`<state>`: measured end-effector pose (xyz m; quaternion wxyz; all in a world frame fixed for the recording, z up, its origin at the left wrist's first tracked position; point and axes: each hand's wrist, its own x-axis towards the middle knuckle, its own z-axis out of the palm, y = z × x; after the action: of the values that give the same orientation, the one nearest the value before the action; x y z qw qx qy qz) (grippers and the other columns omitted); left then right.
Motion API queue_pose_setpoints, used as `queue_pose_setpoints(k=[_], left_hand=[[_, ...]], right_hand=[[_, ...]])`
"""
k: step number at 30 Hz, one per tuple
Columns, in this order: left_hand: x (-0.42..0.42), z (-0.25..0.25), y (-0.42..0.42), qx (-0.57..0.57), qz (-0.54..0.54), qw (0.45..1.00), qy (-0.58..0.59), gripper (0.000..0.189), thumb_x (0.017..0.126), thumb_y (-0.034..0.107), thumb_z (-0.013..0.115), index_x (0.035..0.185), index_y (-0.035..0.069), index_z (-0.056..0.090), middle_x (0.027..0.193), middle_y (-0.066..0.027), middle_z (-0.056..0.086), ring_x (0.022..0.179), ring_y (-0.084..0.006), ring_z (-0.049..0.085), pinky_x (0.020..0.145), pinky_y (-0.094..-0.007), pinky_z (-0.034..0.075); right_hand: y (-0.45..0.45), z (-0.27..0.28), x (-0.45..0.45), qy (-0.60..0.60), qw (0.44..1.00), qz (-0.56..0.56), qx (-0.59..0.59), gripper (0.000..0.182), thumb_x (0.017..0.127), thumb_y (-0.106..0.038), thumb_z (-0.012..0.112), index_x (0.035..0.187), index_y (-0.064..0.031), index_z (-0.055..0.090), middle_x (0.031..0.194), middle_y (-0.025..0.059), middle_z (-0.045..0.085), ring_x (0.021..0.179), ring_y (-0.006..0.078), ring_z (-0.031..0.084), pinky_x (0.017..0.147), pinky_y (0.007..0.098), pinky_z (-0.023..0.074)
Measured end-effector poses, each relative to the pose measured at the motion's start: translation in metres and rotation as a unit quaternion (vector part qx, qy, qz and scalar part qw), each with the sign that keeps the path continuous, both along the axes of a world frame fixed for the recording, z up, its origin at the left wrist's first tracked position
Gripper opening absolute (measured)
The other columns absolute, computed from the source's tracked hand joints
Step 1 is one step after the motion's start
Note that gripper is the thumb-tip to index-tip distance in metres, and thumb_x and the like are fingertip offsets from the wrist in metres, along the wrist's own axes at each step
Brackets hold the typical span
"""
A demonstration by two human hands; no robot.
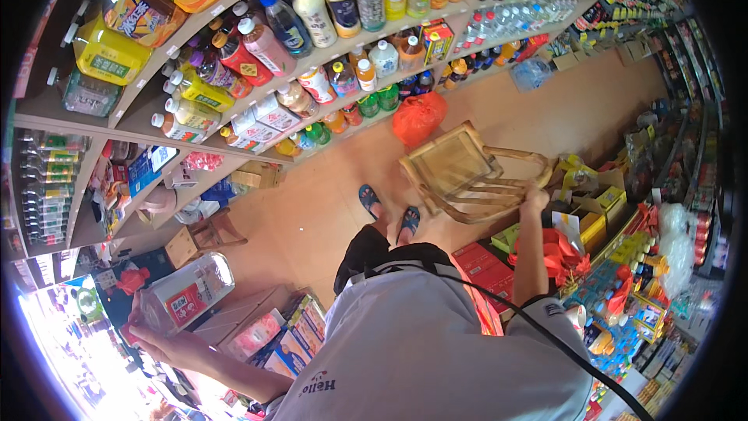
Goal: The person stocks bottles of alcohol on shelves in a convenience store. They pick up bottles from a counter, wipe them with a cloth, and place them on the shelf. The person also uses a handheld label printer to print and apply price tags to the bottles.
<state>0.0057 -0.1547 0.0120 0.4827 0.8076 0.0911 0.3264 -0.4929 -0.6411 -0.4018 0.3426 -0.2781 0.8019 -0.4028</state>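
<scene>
My left hand (156, 344) is closed around the neck end of a large clear plastic bottle (213, 275) with a red-and-white label. The bottle is tilted, its base pointing up and to the right, beside stacked cartons. On the other side, my right hand (534, 200) grips the curved top rail of a bamboo chair (453, 158). The chair's seat faces the drink shelves, and its slatted back is towards my right side. Whether all its legs touch the floor cannot be seen.
Shelves of bottled drinks (315, 14) run along the far side. A red plastic bag (419, 118) sits on the tiled floor (315, 216) near the chair. A small wooden stool (204, 234) stands at left. Open yellow cartons (590, 222) and red boxes (482, 269) crowd the right.
</scene>
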Motion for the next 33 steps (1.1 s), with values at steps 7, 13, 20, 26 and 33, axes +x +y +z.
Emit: queue_pose_setpoints(k=[7, 13, 20, 26, 33], left_hand=[[0.050, 0.014, -0.027, -0.138, -0.275, 0.949, -0.071, 0.042, 0.112, 0.032, 0.044, 0.133, -0.002, 0.057, 0.123, -0.0147, 0.066, 0.114, -0.0255, 0.064, 0.101, -0.0387, 0.051], [0.055, 0.151, -0.117, -0.168, -0.390, 0.876, -0.230, 0.037, 0.112, 0.030, 0.039, 0.120, -0.002, 0.058, 0.110, -0.0162, 0.065, 0.102, -0.0252, 0.065, 0.095, -0.0398, 0.051], [0.049, 0.349, -0.294, 0.079, -0.514, 0.760, -0.389, 0.044, 0.111, 0.015, 0.041, 0.153, 0.002, 0.044, 0.143, -0.0173, 0.057, 0.124, -0.0290, 0.065, 0.105, -0.0399, 0.053], [0.033, 0.444, -0.416, -0.098, -0.651, 0.737, -0.154, 0.039, 0.102, 0.039, 0.065, 0.112, 0.001, 0.064, 0.101, -0.0047, 0.067, 0.090, -0.0161, 0.065, 0.084, -0.0355, 0.055], [0.111, 0.478, -0.504, -0.029, -0.656, 0.733, -0.177, 0.041, 0.104, 0.036, 0.061, 0.126, 0.001, 0.063, 0.109, -0.0084, 0.070, 0.100, -0.0185, 0.068, 0.091, -0.0346, 0.054]], right_hand=[[-0.090, -0.001, -0.043, 0.118, 0.984, 0.134, 0.007, 0.061, 0.079, -0.043, 0.084, 0.115, 0.0037, 0.071, 0.108, 0.0140, 0.075, 0.087, 0.0279, 0.070, 0.072, 0.0429, 0.0587], [-0.147, 0.002, -0.072, 0.168, 0.978, 0.100, 0.065, 0.075, 0.085, -0.039, 0.079, 0.142, 0.0021, 0.053, 0.130, 0.0263, 0.064, 0.118, 0.0408, 0.064, 0.101, 0.0498, 0.0504], [-0.212, 0.025, -0.095, 0.171, 0.971, 0.095, 0.138, 0.066, 0.094, -0.033, 0.069, 0.146, 0.0020, 0.049, 0.141, 0.0247, 0.057, 0.128, 0.0373, 0.058, 0.105, 0.0442, 0.0473], [-0.303, 0.036, -0.034, 0.147, 0.968, 0.177, 0.104, 0.065, 0.095, -0.032, 0.068, 0.146, 0.0019, 0.048, 0.142, 0.0245, 0.056, 0.129, 0.0370, 0.058, 0.106, 0.0440, 0.0469], [-0.366, 0.055, 0.001, 0.147, 0.961, 0.219, 0.079, 0.063, 0.095, -0.030, 0.067, 0.146, 0.0019, 0.048, 0.142, 0.0244, 0.056, 0.129, 0.0367, 0.057, 0.106, 0.0438, 0.0463]])
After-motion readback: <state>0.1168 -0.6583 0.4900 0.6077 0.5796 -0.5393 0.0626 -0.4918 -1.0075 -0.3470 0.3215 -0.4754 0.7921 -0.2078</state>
